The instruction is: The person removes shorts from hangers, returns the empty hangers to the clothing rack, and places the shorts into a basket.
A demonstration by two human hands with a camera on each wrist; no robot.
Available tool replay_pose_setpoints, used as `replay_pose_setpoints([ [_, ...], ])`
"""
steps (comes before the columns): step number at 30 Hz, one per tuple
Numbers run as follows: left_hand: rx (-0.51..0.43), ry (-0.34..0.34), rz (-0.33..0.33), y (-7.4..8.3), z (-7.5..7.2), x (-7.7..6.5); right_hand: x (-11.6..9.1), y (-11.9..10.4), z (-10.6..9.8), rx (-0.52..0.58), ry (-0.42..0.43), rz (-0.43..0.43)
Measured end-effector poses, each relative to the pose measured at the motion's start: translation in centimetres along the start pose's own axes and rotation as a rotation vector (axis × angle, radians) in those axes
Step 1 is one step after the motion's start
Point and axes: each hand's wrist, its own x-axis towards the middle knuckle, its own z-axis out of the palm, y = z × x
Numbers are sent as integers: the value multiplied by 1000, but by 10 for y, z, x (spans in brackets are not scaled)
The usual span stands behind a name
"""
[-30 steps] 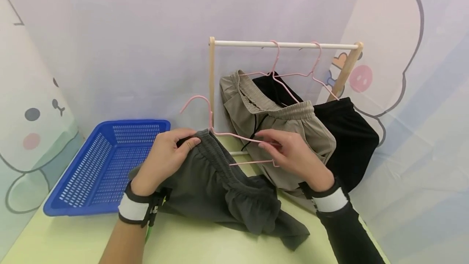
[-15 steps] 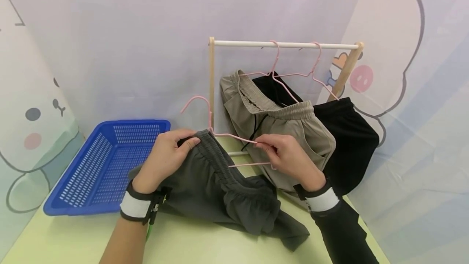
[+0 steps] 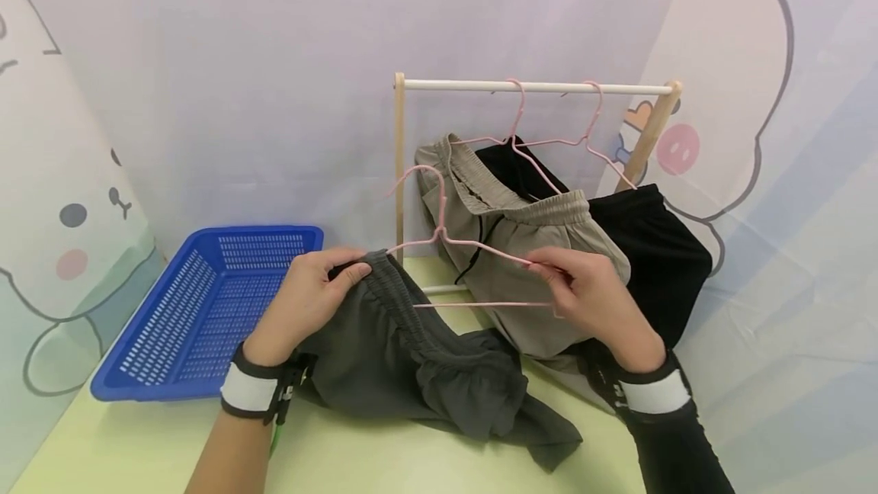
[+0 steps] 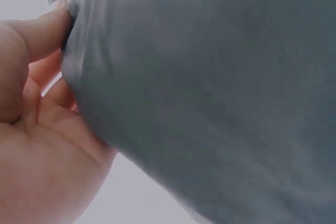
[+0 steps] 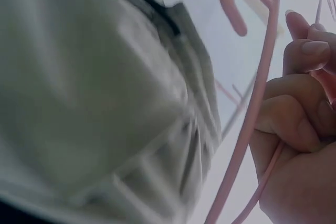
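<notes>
Dark grey pants (image 3: 357,357) with an elastic waistband lie bunched on the table. My left hand (image 3: 309,303) pinches the waistband's left end between thumb and fingers; in the left wrist view the grey cloth (image 4: 199,87) fills most of the picture. A pink clothes hanger (image 3: 441,235) has its left end tucked inside the waistband, where that tip is hidden. My right hand (image 3: 590,296) grips the hanger's right shoulder, which lies outside the pants. Seen from the right wrist, the fingers (image 5: 294,108) curl around the pink hanger's (image 5: 252,114) wire.
Behind the hands stands a rack with a white rail (image 3: 466,85) and wooden posts. Beige pants (image 3: 535,235) and black pants (image 3: 658,250) hang there on pink hangers, close to my right hand. A blue plastic basket (image 3: 144,326) sits left on the yellow-green table (image 3: 384,456).
My right hand first shifted left along the hanger to a firmer hold, then moved right with it. The hanger's hook has moved right, while my left hand stays on the waistband.
</notes>
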Motion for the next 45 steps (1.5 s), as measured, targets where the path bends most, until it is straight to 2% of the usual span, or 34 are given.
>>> replay_pose_setpoints([
  [10, -20, -23, -53, -11, 5, -5, -29, 4, -49, -117, 142, 67],
  [16, -15, -25, -61, -16, 9, -8, -45, 7, -73, -166, 147, 114],
  [22, -3, -37, -50, -19, 12, -8, -60, 7, -83, -187, 162, 140],
  [30, 41, -33, -85, -23, 10, -11, -75, 14, -92, -191, 207, 174],
  [39, 44, -49, -82, -22, 9, -11, -81, 10, -101, -195, 233, 205],
  [45, 44, -121, -71, -19, 12, -13, -81, 3, -114, -257, 309, 237],
])
